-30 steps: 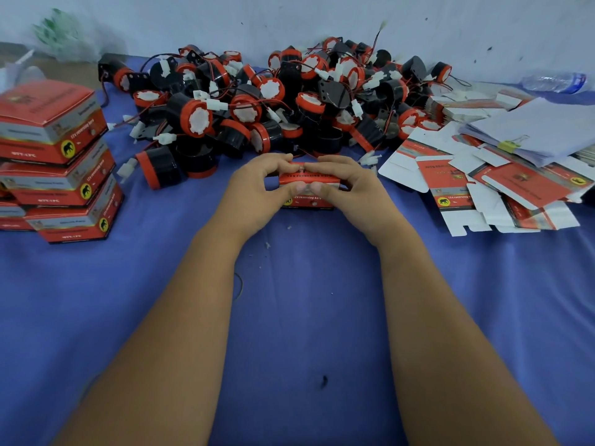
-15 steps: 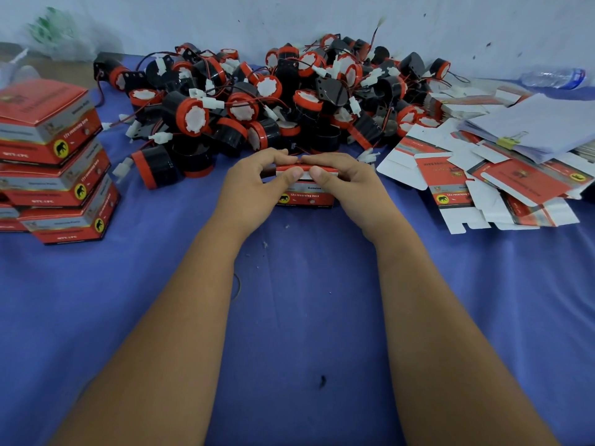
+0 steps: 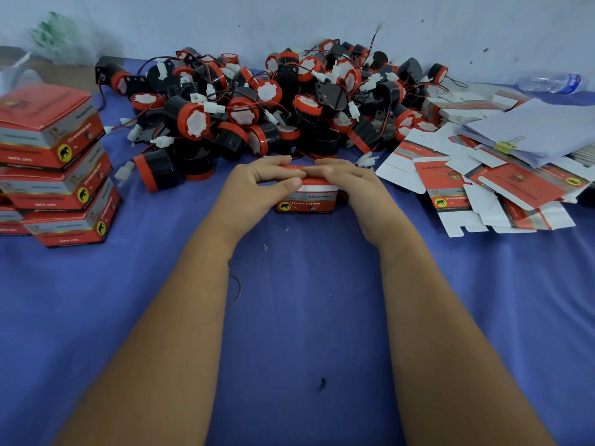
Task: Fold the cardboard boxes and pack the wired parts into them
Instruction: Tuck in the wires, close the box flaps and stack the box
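A small red and white cardboard box (image 3: 309,201) stands on the blue cloth at the middle of the table. My left hand (image 3: 257,188) grips its left side, thumb across the front top edge and fingers curled over the top. My right hand (image 3: 351,185) holds the right side, fingers laid over the lid. What is inside the box is hidden. Behind it lies a big heap of black and red wired parts (image 3: 273,104) with white connectors.
A stack of closed boxes (image 3: 54,162) stands at the left. Flat unfolded box blanks (image 3: 476,185) are spread at the right, under clipped white papers (image 3: 541,130). A plastic bottle (image 3: 550,82) lies at the back right, by the wall.
Both hands stayed on the box; the fingers have slid over its top and pressed the lid flatter. The box's front face now shows more below my thumbs.
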`<state>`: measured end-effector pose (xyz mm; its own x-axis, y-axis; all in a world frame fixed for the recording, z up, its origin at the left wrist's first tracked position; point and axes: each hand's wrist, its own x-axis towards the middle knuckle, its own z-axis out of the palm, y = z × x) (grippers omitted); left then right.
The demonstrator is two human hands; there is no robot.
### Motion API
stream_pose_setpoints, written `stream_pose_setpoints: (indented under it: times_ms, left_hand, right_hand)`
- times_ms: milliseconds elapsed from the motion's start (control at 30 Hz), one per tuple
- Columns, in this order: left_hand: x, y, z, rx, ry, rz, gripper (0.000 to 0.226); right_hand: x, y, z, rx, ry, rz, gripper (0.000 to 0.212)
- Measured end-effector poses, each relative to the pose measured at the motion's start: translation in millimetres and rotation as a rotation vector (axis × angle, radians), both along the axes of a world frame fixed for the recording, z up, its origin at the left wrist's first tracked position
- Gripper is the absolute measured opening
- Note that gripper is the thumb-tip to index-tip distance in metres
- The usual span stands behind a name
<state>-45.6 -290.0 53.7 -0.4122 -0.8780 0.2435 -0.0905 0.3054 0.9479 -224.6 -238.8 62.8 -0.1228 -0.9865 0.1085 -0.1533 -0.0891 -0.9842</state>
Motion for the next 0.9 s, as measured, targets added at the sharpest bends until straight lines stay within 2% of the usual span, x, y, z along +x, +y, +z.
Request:
stream_pose_setpoints:
  times_ms: [267,467,667,900]
  left_hand:
    - [-7.9,1.2,-1.9,-0.016,0.001,0.076,0.007]
    - [-12.8,3.0,1.6,-0.009,-0.011,0.044,0.021]
    - [-20.1,3.9,1.9,0.171,0.182,-0.015,0.044]
    - [-17.0,-2.7,3.4,0.456,0.515,0.06,0.052]
  right_hand:
    - [1.3,-2.6,2.4,0.024,-0.076,0.021,0.039]
    - [5.6,-2.9,3.2,0.04,-0.001,0.034,0.042]
    - [8.3,-0.5,7.0,0.073,-0.002,0.043,0.037]
    - [8.5,-2.9,5.1,0.09,0.027,-0.004,0.035]
